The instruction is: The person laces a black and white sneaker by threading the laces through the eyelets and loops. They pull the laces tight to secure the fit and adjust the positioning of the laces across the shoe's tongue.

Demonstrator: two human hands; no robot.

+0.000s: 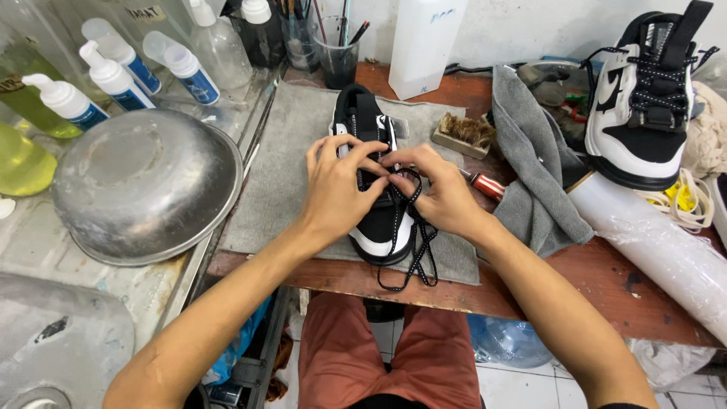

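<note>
Fingers of our left hand (pixel 337 185) and right hand (pixel 439 193) pinch the speckled lace (pixel 413 254) over the black-and-white sneaker (pixel 375 227); we should pull both ends evenly.

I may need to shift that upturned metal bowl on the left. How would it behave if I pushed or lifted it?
The metal bowl lies upside down on its wide rim, so it probably won't tip or roll. Its smooth, dented, thin-looking wall suggests it is light for its size and stiff. On the metal counter it would likely slide easily, and the rounded dome offers little to grip.
</note>
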